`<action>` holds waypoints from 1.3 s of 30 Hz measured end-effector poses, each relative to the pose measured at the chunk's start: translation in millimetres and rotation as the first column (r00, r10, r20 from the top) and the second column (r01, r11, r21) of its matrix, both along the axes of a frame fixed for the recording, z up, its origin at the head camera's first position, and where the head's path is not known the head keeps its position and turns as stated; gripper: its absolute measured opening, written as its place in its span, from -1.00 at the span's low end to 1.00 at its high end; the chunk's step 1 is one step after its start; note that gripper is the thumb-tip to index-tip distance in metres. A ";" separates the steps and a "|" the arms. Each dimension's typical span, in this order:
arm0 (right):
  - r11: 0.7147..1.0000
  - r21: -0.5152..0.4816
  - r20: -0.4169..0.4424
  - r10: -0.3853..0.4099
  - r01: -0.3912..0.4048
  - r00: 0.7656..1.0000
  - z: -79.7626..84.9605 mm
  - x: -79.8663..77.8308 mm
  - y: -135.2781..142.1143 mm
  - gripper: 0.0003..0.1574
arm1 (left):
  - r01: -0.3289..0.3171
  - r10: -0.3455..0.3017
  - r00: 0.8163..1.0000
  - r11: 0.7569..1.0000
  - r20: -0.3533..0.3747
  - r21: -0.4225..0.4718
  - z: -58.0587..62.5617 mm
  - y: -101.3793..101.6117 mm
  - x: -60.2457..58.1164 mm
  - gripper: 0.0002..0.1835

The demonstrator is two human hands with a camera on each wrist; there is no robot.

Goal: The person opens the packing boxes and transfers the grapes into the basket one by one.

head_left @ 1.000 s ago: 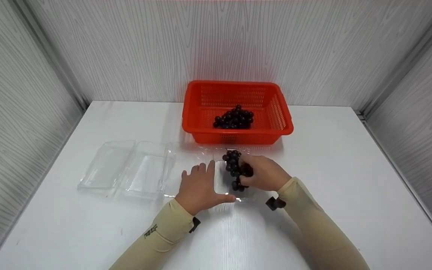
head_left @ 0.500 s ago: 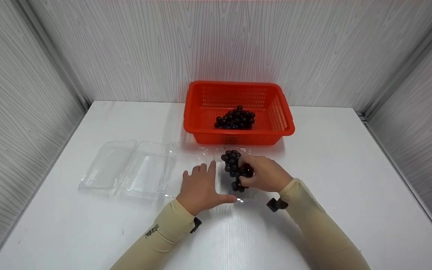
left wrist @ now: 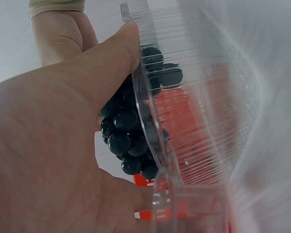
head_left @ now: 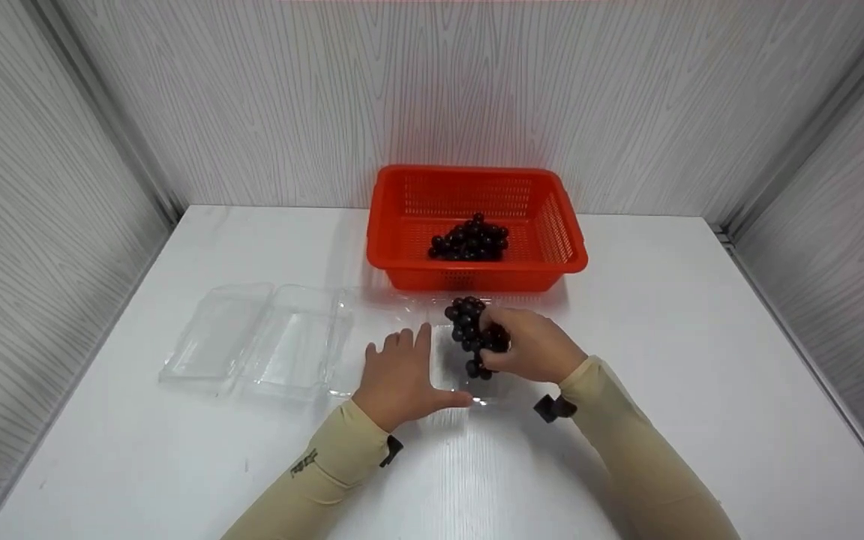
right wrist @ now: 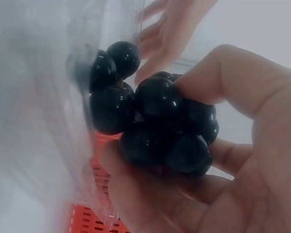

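Observation:
A bunch of dark grapes (head_left: pixel 466 324) is pinched between the thumb and curled fingers of my right hand (head_left: pixel 533 349). It sits over the right-hand part of a clear plastic clamshell box (head_left: pixel 443 375). In the right wrist view, several dark grapes (right wrist: pixel 157 97) show between the fingers, others beside the clear plastic wall. My left hand (head_left: pixel 396 379) lies spread at the box, fingers straight and thumb stretched out to the right. The left wrist view shows its thumb (left wrist: pixel 123 43) against the box rim (left wrist: pixel 148 116). Part of the bunch is hidden by my right hand.
Behind the box stands a red slotted basket (head_left: pixel 477 266), with more dark grapes (head_left: pixel 469 238) inside. To the left lies another clear clamshell box (head_left: pixel 293 345), its two halves opened flat. White wood-grain panels (head_left: pixel 462 90) enclose the white table (head_left: pixel 649 300) at back and sides.
Very little differs. My right hand and the bunch have shifted only slightly over the box. The left hand has stayed in place.

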State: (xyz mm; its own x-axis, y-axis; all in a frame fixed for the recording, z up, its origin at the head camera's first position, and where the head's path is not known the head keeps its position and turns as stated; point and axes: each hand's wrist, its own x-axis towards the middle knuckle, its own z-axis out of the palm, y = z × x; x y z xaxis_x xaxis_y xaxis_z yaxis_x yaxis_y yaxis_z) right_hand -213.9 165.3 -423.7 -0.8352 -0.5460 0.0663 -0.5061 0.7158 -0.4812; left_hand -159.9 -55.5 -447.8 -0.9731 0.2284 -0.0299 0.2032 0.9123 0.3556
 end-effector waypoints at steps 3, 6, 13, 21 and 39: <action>1.000 -0.004 -0.003 -0.015 0.015 1.000 0.3 0.1 0.6 -0.72 | -0.001 0.001 1.000 1.000 -0.005 -0.007 -0.1 0.1 0.4 0.30; 1.000 -0.001 0.002 -0.030 0.030 1.000 1.2 0.8 0.9 -0.72 | 0.000 0.000 1.000 1.000 -0.006 -0.003 -1.0 0.1 0.6 0.29; 0.997 0.005 0.012 -0.072 0.072 0.997 3.8 2.0 1.8 -0.70 | -0.004 0.004 1.000 1.000 0.003 0.005 -1.4 0.3 0.0 0.30; 0.997 -0.033 -0.035 -0.065 0.064 0.997 3.0 2.8 4.2 -0.70 | 0.010 -0.010 1.000 1.000 -0.013 0.006 -1.2 -0.5 1.0 0.29; 0.992 -0.069 -0.019 -0.112 0.110 0.994 12.7 2.7 5.1 -0.70 | 0.009 -0.009 1.000 1.000 -0.018 0.015 -1.0 -1.2 -0.1 0.30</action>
